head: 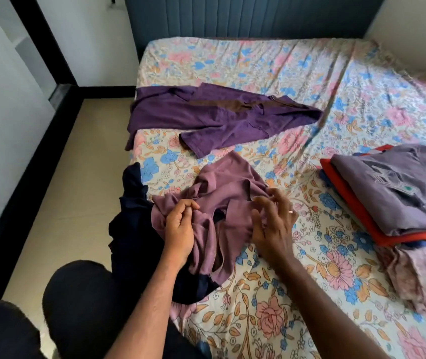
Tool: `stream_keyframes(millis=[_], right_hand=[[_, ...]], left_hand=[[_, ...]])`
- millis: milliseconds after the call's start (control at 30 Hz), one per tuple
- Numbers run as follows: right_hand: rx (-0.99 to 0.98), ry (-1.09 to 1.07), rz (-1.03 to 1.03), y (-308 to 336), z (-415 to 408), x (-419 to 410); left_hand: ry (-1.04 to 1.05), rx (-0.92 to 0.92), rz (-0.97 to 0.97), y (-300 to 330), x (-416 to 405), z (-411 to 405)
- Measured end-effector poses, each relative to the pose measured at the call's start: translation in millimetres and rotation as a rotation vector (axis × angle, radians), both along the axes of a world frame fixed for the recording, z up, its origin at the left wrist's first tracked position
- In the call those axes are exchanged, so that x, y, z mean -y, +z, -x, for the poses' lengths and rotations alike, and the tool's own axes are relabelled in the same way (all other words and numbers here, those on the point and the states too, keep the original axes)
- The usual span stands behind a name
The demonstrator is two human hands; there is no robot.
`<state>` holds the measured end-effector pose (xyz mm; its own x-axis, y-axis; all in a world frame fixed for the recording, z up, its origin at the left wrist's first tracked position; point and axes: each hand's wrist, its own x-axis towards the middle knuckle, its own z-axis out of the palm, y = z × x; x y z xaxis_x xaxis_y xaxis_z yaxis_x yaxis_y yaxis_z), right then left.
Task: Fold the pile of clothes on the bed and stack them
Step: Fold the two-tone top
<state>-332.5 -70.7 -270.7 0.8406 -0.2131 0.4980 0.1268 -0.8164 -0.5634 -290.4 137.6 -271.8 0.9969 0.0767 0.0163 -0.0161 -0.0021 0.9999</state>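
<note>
single head cam on me, wide-angle, pitched forward and down from the bed (271,60) edge; my hands (180,229) close at frame centre, headboard (245,19) far at top, floor (71,177) left, no second view

Setting: home bedroom. Evidence: bed (297,73) with floral sheet fills centre and right of frame; padded blue headboard (245,16) at top centre; white walls (82,35), black skirting and beige tiled floor (77,164) at left; clothes lying on the sheet.

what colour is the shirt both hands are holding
Dusty mauve shirt, seen in the head view.
</note>
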Motion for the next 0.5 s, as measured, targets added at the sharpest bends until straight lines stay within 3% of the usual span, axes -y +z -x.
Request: stream_keyframes(millis=[67,167,300,500], right_hand=[[-0.015,0.14,0.046,2,18,-16],[-0.192,0.306,0.167,-1,37,-35],[-0.405,0.245,0.387,-7,26,-43],[-0.724,0.157,0.527,-6,12,-51]], left_hand=[[-0.037,-0.02,0.048,1,-2,-1],[-0.123,-0.043,0.133,3,-5,-3],[-0.219,-0.041,0.073,-3,-8,-6],[-0.257,-0.176,-0.054,12,-4,-18]])
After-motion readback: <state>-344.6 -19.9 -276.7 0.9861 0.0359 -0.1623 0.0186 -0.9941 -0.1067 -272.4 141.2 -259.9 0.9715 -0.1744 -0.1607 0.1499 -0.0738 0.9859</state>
